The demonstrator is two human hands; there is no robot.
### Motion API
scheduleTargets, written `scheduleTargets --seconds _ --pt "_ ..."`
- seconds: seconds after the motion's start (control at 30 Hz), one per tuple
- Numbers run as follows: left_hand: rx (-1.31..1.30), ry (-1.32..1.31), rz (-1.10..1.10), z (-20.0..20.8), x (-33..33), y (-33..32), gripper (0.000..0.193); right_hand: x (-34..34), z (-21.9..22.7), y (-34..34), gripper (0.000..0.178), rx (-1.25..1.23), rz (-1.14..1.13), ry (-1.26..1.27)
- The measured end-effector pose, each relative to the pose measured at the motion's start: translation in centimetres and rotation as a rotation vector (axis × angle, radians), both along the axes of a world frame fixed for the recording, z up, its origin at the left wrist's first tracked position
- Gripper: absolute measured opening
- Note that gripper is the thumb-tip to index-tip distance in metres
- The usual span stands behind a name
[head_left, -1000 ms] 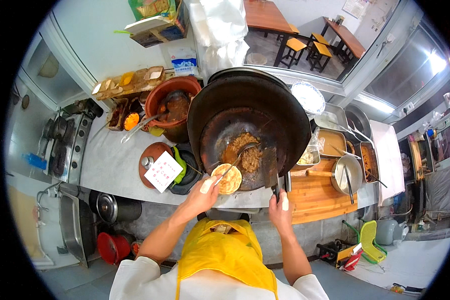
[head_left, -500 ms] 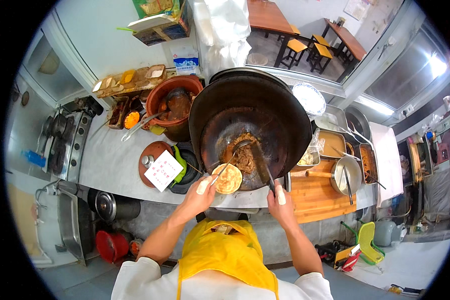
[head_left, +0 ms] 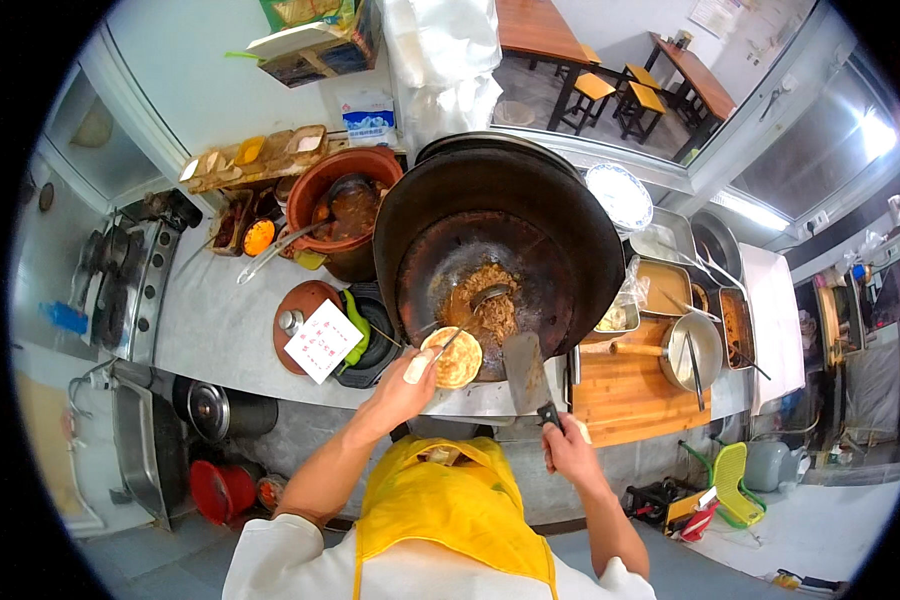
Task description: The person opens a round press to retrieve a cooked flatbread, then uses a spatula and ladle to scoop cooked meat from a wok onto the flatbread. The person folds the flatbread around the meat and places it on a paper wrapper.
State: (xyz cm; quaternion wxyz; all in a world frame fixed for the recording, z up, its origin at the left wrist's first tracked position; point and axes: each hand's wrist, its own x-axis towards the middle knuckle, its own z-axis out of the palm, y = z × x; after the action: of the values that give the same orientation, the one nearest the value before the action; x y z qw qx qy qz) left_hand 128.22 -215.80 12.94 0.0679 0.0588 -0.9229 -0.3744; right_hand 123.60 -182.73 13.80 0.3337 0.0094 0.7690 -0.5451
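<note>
The person's left hand (head_left: pixel 406 388) grasps a round flatbread (head_left: pixel 459 364) and a ladle (head_left: pixel 489 296) — its bowl among brown chopped food (head_left: pixel 502 320) in the dark wok (head_left: pixel 582 220). The right hand (head_left: pixel 573 450) clenches a cleaver (head_left: pixel 526 375), its blade over the wok's near edge — just beside the flatbread.

apron (head_left: pixel 445 505): yellow, thin straps (head_left: pixel 357 580), 6 o'clock | shirt (head_left: pixel 450 578): white, short sleeves (head_left: pixel 265 555) at 7 and 5 o'clock | pale patches (head_left: pixel 417 368): left hand (head_left: pixel 402 391), 7 o'clock; right hand (head_left: pixel 570 454), 5 o'clock
</note>
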Motion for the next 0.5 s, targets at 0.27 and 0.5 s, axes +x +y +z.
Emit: scheduleTargets --seconds 0.27,0.5 --pt "0.092 -0.106 -0.096 2.7 0.3 0.2 0.033 -1.2 -6.3 -4.8 0.023 -0.101 -0.143 -0.056" --pt "0.108 -0.184 -0.075 3.3 1.7 0.4 0.038 -2.6 -10.1 -5.4 0.03 -0.168 -0.135 -0.069"
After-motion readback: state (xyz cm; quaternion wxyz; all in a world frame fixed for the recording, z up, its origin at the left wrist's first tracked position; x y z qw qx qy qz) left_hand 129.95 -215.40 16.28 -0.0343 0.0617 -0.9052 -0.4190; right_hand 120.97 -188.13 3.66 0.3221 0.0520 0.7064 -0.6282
